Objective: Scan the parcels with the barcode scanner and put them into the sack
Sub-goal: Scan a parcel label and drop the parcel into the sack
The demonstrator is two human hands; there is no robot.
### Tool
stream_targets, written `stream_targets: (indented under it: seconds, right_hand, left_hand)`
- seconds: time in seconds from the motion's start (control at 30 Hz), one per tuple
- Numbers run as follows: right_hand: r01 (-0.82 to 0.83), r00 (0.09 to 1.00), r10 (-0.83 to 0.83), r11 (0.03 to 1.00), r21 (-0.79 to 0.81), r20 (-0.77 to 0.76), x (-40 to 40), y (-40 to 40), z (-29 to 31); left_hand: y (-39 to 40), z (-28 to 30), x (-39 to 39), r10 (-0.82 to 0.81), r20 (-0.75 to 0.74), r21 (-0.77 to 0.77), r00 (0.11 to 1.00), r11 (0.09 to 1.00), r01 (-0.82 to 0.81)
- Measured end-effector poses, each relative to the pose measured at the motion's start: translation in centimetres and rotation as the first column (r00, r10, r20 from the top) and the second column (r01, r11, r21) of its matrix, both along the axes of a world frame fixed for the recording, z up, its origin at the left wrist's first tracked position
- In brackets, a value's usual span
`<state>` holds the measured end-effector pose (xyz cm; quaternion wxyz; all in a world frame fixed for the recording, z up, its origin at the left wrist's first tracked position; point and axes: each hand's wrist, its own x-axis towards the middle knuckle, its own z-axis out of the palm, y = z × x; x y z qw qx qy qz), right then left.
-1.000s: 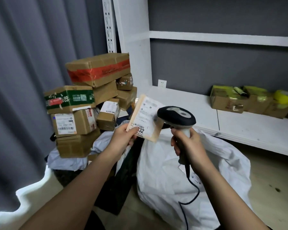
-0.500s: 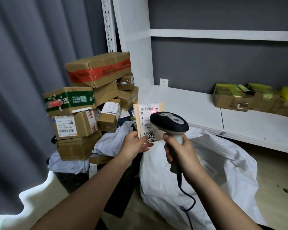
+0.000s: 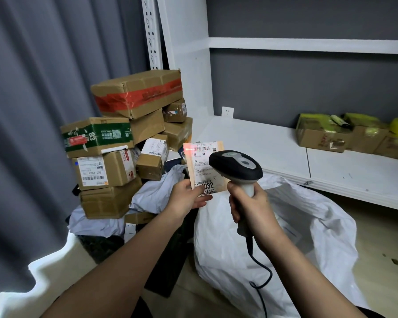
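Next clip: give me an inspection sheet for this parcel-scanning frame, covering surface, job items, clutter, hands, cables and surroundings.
Surface: white shelf, with taped cardboard boxes at its right end.
Job's things: flat parcel held upright, red scanner light at its label's top left; barcode scanner aimed at it; white sack below.
Clutter: stacked cartons on grey mailer bags.
Hands: left hand pinches the parcel's lower edge; right hand grips the scanner's handle.
Cables: black scanner cord hanging over the sack.
Surroundings: grey curtain, grey wall, wall socket.
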<state>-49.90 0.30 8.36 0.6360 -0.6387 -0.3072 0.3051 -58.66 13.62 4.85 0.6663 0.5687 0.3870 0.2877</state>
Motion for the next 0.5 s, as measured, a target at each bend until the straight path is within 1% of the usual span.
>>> stream_targets:
  seconds: [0.4,0.5]
  right_hand:
    - [0.007,0.998,-0.006,1.000,0.015,-0.059,0.4,0.1,-0.5]
    - [0.029,0.997,-0.027,0.999,0.025,-0.075,1.2,0.0,-0.5]
  left_hand:
    - [-0.2,0.1,-0.1,-0.015,0.003,0.002,1.000,1.000,0.015]
    - [0.0,-0.3,0.0,-0.024,-0.004,-0.006,1.000,1.000,0.024]
